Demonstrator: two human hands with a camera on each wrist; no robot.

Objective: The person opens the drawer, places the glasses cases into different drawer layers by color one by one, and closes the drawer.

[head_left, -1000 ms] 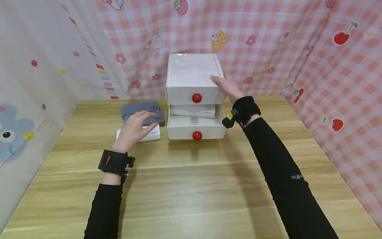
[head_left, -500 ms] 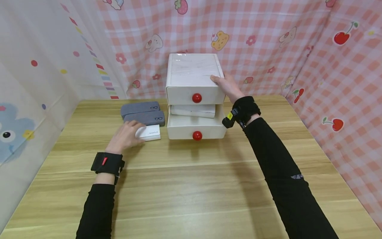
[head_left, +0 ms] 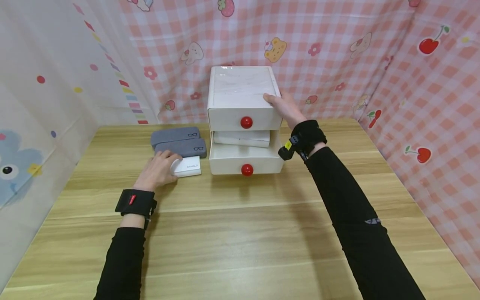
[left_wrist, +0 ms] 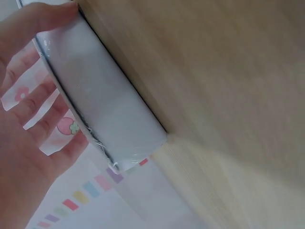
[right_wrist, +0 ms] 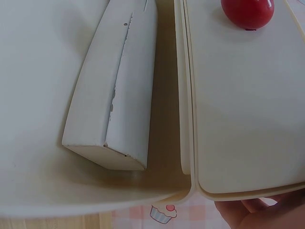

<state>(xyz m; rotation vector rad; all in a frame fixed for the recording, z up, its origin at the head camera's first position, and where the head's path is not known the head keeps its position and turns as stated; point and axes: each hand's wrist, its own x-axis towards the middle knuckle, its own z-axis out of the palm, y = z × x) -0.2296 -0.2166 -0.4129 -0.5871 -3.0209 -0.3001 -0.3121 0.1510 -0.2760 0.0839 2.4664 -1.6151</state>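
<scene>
A white glasses case (head_left: 190, 166) with small lettering lies on the table, left of a white two-drawer cabinet (head_left: 240, 85). My left hand (head_left: 155, 171) grips its left end; in the left wrist view the thumb is on one long side of the case (left_wrist: 102, 90) and the fingers on the other. My right hand (head_left: 286, 110) holds the cabinet's upper right edge, thumb on top and fingers around the side. The lower drawer (head_left: 225, 165) is pulled out. Inside it lies another white case (right_wrist: 114, 90) with worn edges.
Two grey glasses cases (head_left: 180, 147) lie just behind the white one, side by side. Red round knobs (head_left: 246, 122) stick out from both drawer fronts. A pink checked curtain (head_left: 315, 71) hangs behind the wooden table (head_left: 240, 241).
My left hand has come down and back toward me from above the cases, and its fingers have closed on the white glasses case. My right hand has stayed on the cabinet.
</scene>
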